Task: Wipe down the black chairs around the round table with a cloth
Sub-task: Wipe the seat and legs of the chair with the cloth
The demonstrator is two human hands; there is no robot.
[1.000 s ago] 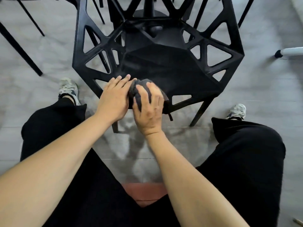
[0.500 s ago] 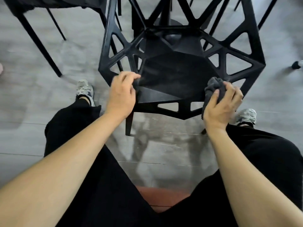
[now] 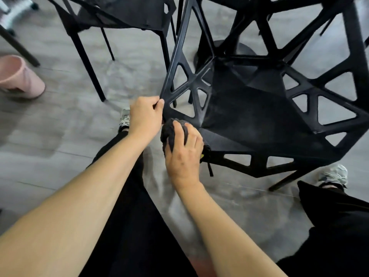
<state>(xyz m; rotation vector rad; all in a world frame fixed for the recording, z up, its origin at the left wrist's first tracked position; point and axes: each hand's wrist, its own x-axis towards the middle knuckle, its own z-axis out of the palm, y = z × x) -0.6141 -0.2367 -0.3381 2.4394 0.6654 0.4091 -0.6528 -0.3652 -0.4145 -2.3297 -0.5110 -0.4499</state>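
grey floor (image 3: pixel 60 148), black chair (image 3: pixel 249 116) centre-right | my left hand (image 3: pixel 145 116) grips its frame edge | my right hand (image 3: pixel 185 150) clutches cloth (image 3: pixel 169 130) against seat corner

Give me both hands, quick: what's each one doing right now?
Left hand: closed, gripping the front left corner of the black chair.
Right hand: closed on the dark cloth, pressing it on the seat's front corner.

A person's left hand (image 3: pixel 144 116) grips the front-left corner of a black chair (image 3: pixel 259 116) while the right hand (image 3: pixel 184 150) presses a dark cloth (image 3: pixel 169 132) onto the seat edge; a pink bin (image 3: pixel 20 76) lies at 10 o'clock on the grey floor (image 3: pixel 60 136).
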